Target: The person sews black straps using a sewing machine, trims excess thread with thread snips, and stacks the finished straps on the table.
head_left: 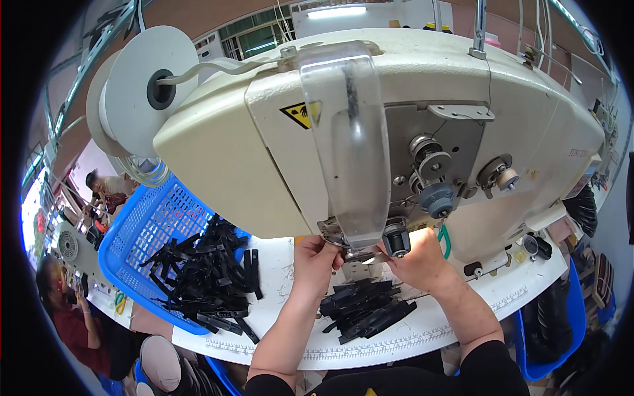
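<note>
Both hands are at the needle area of a cream industrial sewing machine (pixel 218 158), below its clear plastic guard (pixel 350 152). My left hand (pixel 313 265) is closed, thumb and fingers pinched together left of the presser foot; what they pinch is hidden. On the other side my right hand (pixel 420 261) has curled fingers, their tips partly behind a black knob (pixel 397 239) and shiny metal parts; I cannot make out anything in them. Between my forearms lies a pile of black fabric strips (pixel 363 309). A larger heap of black strips (pixel 208 270) is left of my left forearm.
A blue plastic basket (pixel 129 231) leans at the table's left edge, strips spilling from it. A ruler tape (pixel 422 340) runs along the white table's front. Beyond my right hand is a green loop handle (pixel 446 243). Another blue bin (pixel 576 310) stands right. People sit far left.
</note>
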A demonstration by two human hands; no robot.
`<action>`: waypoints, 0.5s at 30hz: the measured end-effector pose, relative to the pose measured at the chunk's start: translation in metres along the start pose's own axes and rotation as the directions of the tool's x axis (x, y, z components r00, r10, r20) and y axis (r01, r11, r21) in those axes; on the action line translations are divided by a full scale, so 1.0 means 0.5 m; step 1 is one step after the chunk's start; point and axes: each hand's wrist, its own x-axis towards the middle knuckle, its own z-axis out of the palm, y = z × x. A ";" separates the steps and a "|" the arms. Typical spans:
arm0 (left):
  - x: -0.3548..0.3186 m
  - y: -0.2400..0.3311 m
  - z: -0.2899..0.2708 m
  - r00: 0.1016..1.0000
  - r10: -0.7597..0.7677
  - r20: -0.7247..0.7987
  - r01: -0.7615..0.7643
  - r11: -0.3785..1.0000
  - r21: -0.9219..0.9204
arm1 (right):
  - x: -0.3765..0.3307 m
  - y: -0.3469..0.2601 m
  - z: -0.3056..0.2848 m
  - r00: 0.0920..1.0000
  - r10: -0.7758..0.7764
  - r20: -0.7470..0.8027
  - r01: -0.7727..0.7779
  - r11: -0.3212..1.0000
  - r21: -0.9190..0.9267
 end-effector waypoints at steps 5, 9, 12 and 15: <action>-0.004 0.002 0.011 0.999 0.009 -0.041 -0.009 1.000 -0.004 | 0.004 0.001 -0.012 0.999 0.026 0.024 -0.025 1.000 -0.004; -0.005 -0.006 0.008 0.998 0.035 -0.050 -0.036 0.999 -0.031 | 0.005 -0.001 -0.013 0.999 0.030 0.021 -0.030 0.999 -0.032; -0.008 -0.011 0.007 0.997 0.047 -0.053 -0.049 0.998 -0.047 | 0.005 -0.005 -0.017 0.999 0.041 0.021 -0.041 0.999 -0.015; -0.007 -0.011 0.008 0.997 0.044 -0.058 -0.048 0.997 -0.068 | 0.007 -0.008 -0.020 0.998 0.042 0.041 -0.042 0.999 -0.018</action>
